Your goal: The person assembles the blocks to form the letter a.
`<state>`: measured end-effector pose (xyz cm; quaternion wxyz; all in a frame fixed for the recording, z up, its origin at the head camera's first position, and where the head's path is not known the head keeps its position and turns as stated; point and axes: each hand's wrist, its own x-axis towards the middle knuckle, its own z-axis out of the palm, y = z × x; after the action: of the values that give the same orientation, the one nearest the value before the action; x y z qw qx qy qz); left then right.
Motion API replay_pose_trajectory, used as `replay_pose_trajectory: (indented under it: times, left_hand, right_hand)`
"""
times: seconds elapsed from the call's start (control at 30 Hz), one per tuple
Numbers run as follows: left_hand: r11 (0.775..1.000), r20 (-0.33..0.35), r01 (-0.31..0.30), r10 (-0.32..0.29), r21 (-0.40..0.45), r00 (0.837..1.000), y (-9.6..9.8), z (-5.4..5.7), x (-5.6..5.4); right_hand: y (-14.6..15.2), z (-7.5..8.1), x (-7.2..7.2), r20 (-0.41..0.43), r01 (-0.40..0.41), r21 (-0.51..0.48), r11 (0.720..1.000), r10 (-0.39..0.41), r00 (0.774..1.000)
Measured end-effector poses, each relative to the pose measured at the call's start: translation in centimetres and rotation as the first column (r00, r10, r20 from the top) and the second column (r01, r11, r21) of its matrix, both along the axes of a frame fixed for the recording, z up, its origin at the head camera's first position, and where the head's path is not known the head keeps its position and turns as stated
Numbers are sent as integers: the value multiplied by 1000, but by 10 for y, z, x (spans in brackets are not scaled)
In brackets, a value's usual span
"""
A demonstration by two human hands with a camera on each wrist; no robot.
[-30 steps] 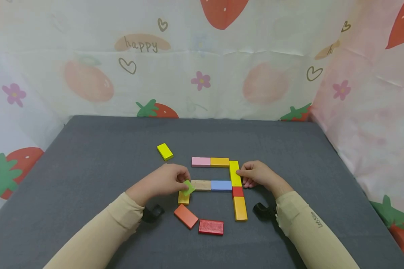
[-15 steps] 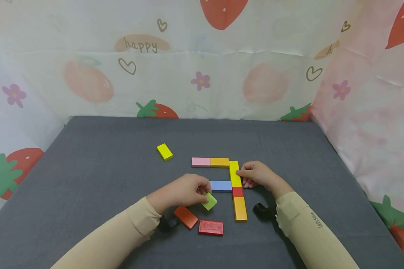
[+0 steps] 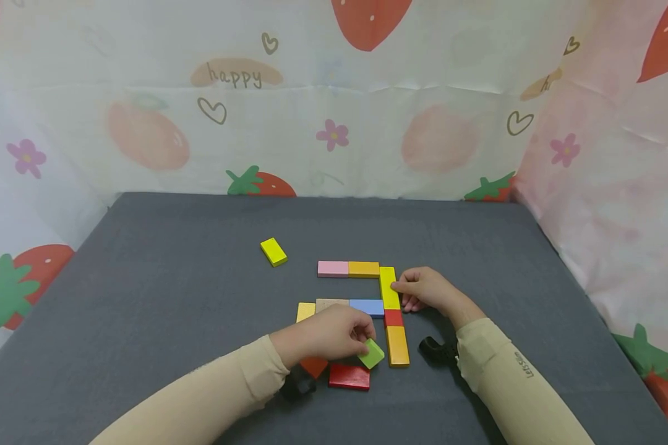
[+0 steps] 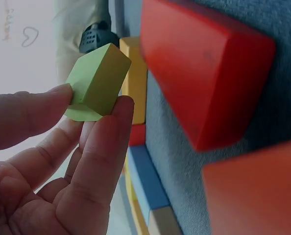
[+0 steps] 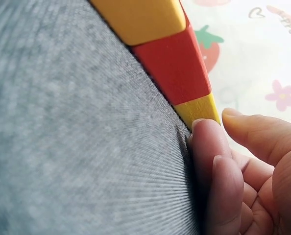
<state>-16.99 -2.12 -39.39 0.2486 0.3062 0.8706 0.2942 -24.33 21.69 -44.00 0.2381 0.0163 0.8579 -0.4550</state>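
My left hand [image 3: 334, 334] pinches a light green wooden block [image 3: 372, 355] between thumb and fingertips, held above the table in the left wrist view too. Just beyond it, a row runs toward me: a long yellow block [image 3: 387, 285], a small red block [image 3: 393, 317] and an orange block [image 3: 398, 346]. On the right side, my right hand [image 3: 431, 290] holds the yellow block by its edge, thumb at the top and fingers along the side. A blue block [image 3: 366, 308] and a plain wood block [image 3: 332, 303] extend left from the row.
A pink block [image 3: 333, 269] and another orange block [image 3: 363, 269] line up at the back. Another yellow block [image 3: 305, 311] adjoins the plain wood one. Near my left hand lie a red block [image 3: 349, 377] and an orange-red block [image 3: 314, 366]. One bright yellow block [image 3: 274, 252] lies apart.
My left hand has carried the green block rightward and toward me, from beside the left yellow block to near the front orange block. My right hand stays in place.
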Motion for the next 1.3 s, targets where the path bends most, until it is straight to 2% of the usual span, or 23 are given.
replay_pose_trajectory:
  times: [0.2, 0.43, 0.67, 1.07, 1.3]
  left_hand:
    - [1000, 14, 6, -6, -18, 1000, 6, -3, 1]
    - [998, 62, 15, -12, -59, 998, 16, -7, 5]
    - [993, 53, 46, -41, -105, 998, 21, -11, 7]
    - [993, 84, 22, -13, -112, 996, 24, -15, 7]
    - [994, 89, 37, -27, -105, 996, 25, -14, 8]
  right_hand:
    - [0, 0, 1, -7, -2, -5, 1000, 2, 1000]
    - [-1, 1, 0, -8, 0, -2, 1000, 0, 1000]
    - [-1, 1, 1, -8, -2, 2, 1000, 2, 1000]
    - [-1, -1, 0, -13, -2, -2, 1000, 2, 1000]
    - [0, -1, 0, -16, -8, -9, 1000, 8, 1000]
